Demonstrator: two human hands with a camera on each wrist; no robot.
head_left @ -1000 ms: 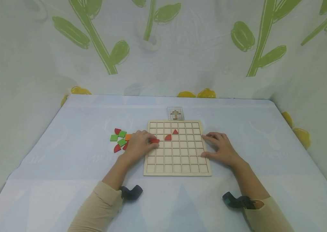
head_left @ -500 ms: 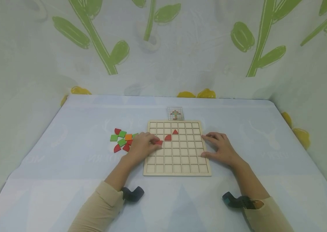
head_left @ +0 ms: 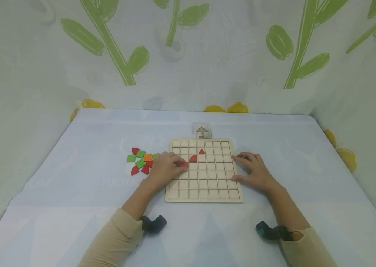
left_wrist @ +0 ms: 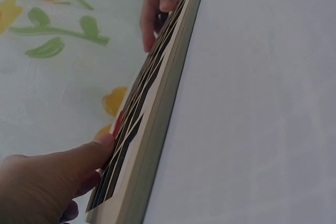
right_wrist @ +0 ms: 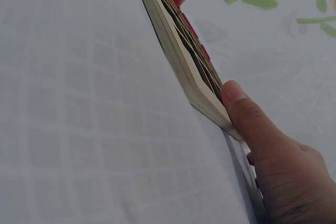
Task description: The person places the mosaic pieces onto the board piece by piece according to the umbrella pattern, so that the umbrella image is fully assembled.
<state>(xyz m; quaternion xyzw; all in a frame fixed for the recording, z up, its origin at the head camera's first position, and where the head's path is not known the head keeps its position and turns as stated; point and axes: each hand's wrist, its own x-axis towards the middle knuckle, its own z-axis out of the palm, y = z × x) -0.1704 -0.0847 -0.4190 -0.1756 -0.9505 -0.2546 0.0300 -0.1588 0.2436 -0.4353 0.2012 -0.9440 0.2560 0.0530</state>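
Observation:
My left hand (head_left: 164,168) is over the left side of a pale wooden grid board (head_left: 204,200) and pinches a red tile (head_left: 185,164) between thumb and fingers. The tile's shape is partly hidden by the fingertips; it lies at or just above the cells. Up and to the right of it, a red quarter-circle tile (head_left: 193,158) and a red triangle tile (head_left: 202,151) sit in cells. My right hand (head_left: 253,170) rests at the board's right edge, thumb and fingers spread and touching the rim. In the right wrist view, the thumb (right_wrist: 239,95) lies against the board's edge.
Left of the board lie loose tiles: several green squares (head_left: 131,158), an orange square (head_left: 147,157) and several red quarter circles (head_left: 135,170). A small printed pattern card (head_left: 202,131) lies just behind the board. A patterned cloth wall (head_left: 228,74) stands behind the table.
My left hand has slid slightly right over the board with the red tile, uncovering more of the loose tiles. My right hand has stayed in place.

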